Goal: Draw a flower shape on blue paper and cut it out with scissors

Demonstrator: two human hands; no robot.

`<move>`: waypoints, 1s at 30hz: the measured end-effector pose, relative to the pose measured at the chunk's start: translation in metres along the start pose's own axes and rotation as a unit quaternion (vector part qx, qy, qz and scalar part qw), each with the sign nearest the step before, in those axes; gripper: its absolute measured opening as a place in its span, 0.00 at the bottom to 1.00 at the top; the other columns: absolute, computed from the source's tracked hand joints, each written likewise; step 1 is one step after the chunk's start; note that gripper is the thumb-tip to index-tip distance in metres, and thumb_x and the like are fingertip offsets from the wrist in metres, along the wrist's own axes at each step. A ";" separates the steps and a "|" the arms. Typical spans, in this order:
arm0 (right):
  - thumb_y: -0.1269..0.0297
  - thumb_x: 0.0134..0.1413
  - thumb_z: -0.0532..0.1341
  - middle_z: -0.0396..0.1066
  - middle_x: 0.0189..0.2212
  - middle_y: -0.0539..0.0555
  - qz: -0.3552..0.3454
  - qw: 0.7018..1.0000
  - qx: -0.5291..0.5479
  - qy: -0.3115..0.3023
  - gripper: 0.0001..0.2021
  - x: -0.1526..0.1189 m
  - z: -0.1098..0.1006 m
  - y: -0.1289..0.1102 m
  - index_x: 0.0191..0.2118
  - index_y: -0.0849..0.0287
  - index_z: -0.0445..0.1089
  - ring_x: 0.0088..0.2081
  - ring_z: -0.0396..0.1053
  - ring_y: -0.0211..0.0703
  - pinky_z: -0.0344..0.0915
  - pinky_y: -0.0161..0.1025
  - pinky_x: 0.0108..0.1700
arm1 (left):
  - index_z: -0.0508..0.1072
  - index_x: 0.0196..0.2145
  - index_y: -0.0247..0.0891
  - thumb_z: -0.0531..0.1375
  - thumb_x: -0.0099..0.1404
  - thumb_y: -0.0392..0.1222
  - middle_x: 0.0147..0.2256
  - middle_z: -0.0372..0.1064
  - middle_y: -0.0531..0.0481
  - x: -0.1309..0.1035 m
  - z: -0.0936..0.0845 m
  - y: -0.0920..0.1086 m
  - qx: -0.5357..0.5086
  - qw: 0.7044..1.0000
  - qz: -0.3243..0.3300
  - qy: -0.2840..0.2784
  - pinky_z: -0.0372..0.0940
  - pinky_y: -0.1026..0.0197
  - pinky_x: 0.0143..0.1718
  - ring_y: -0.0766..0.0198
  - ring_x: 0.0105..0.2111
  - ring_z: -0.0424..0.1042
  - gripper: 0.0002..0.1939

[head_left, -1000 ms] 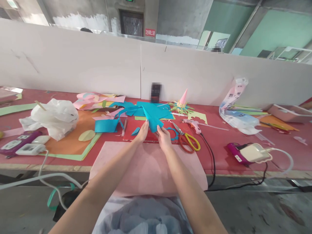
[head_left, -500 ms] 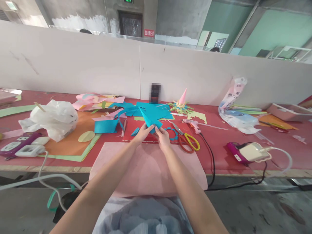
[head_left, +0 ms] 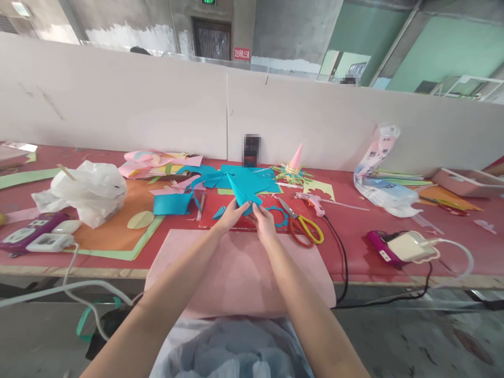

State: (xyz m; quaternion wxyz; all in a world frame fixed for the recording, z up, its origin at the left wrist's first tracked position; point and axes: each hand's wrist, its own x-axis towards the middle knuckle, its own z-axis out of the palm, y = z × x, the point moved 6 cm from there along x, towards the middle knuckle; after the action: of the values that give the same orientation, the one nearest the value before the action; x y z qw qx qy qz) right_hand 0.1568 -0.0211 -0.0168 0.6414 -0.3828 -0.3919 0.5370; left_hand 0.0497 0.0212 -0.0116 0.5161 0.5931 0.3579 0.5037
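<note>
A blue paper cone [head_left: 241,195] with its point facing away from me is held between both hands. My left hand [head_left: 231,216] pinches its near left side, thumb on top. From the right, my right hand [head_left: 263,220] grips the wide near end with its fingers closed. Blue paper sheets [head_left: 256,178] lie just behind the cone. Under the hands is a red sheet [head_left: 208,219], with a blue scalloped paper ring [head_left: 280,215] beside my right hand. Scissors with red and yellow handles [head_left: 302,226] rest to the right, near a pink glue gun [head_left: 312,203].
A pink paper cone on a fringed base [head_left: 294,163] stands at the back. At left are a crumpled white plastic bag [head_left: 88,186], a blue paper band [head_left: 171,205] and a purple power strip [head_left: 33,233]. Another power strip [head_left: 378,245] and a pink tray [head_left: 468,182] sit at right.
Both hands keep their hold on the blue paper cone and have barely moved. The whole view has shifted very slightly.
</note>
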 end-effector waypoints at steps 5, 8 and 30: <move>0.49 0.42 0.65 0.76 0.37 0.53 -0.008 1.000 0.004 0.010 0.20 0.000 -0.005 0.000 0.38 0.58 0.75 0.40 0.73 0.50 0.70 0.44 0.41 | 0.69 0.43 0.35 0.60 0.55 0.57 0.41 0.74 0.46 0.000 0.003 0.003 0.014 1.000 0.017 -0.012 0.65 0.55 0.46 0.55 0.44 0.70 0.25; 0.50 0.41 0.66 0.76 0.37 0.53 -0.012 1.000 0.010 0.015 0.19 0.000 -0.007 0.000 0.38 0.58 0.75 0.40 0.73 0.49 0.70 0.43 0.40 | 0.70 0.41 0.35 0.61 0.54 0.58 0.40 0.74 0.46 0.000 0.006 0.004 0.011 0.999 0.011 -0.029 0.66 0.56 0.45 0.56 0.41 0.71 0.25; 0.49 0.46 0.62 0.75 0.36 0.57 -0.126 0.963 -0.205 0.123 0.20 -0.006 -0.018 -0.026 0.39 0.60 0.73 0.40 0.71 0.48 0.66 0.43 0.45 | 0.69 0.43 0.34 0.64 0.51 0.54 0.42 0.73 0.43 -0.002 -0.006 0.008 -0.028 0.998 -0.004 0.062 0.67 0.54 0.43 0.56 0.41 0.72 0.26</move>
State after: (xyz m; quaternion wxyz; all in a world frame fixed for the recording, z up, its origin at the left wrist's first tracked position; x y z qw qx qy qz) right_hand 0.1823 -0.0318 -0.0004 0.6550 -0.5170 -0.4565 0.3088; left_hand 0.0422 0.0190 -0.0048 0.5115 0.5449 0.3776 0.5467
